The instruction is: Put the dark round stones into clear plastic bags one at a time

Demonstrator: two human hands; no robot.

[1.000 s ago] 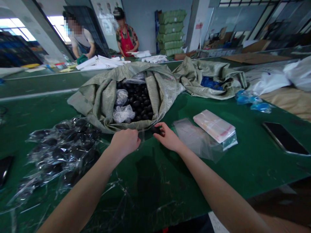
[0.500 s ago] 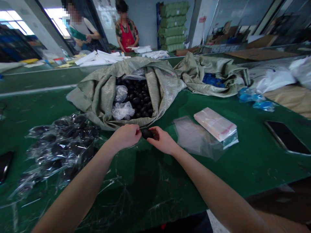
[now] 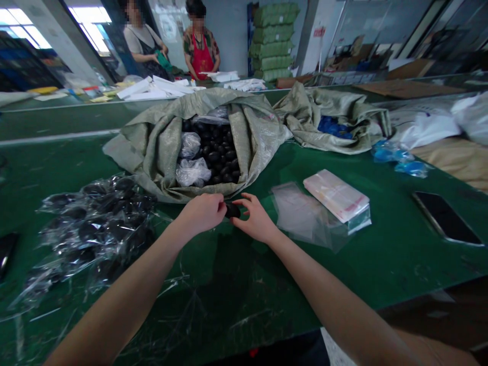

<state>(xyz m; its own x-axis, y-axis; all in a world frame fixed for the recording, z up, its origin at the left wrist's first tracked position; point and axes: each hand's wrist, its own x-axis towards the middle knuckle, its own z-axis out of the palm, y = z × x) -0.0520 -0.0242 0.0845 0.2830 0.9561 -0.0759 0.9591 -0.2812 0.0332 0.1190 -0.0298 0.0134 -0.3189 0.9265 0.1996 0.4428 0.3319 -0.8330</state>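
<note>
Your green table (image 3: pixel 396 254) carries a grey-green sack (image 3: pixel 162 155), open on loose black pieces (image 3: pixel 219 155), and, nearer you on the left, a pile of bagged black pieces (image 3: pixel 99 223). Your left hand (image 3: pixel 201 212) is curled closed, its exact hold hidden; your right hand (image 3: pixel 257 222) has thumb and fingers parted, and one black piece (image 3: pixel 233 210) sits between both hands.

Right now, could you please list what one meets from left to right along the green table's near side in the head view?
Dark shiny object, pile of bagged black pieces, left hand, black oval piece, right hand, stack of clear bags, phone.
</note>
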